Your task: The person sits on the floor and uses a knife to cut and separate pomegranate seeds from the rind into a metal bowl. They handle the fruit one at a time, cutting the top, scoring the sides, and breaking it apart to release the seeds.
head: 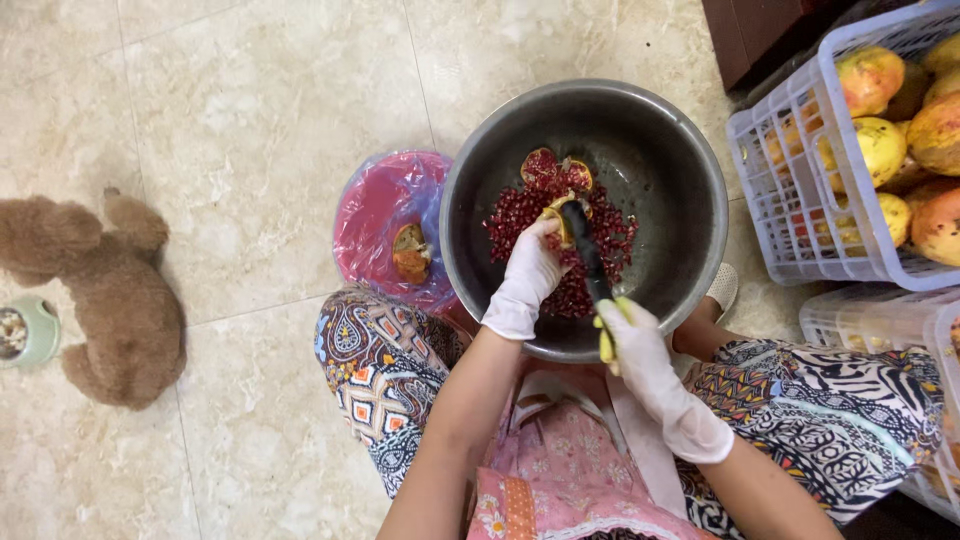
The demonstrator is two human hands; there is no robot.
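A grey metal bowl (pixel 660 150) stands on the floor between my knees and holds a heap of red pomegranate seeds (pixel 520 215) and a halved piece (pixel 545 168). My left hand (pixel 528 272), in a white glove, holds a pomegranate piece (pixel 553 210) cut side down over the seeds. My right hand (pixel 640 345), also gloved, grips a utensil (pixel 588 255) with a black head and yellow-green handle; its head rests on the held piece.
A pink bowl lined with clear plastic (pixel 385 215) left of the metal bowl holds an empty rind (pixel 410 252). A white plastic basket (pixel 800 190) of whole pomegranates (pixel 880 145) stands right. A brown curly dog (pixel 105 290) and a green pet dish (pixel 28 332) are at left.
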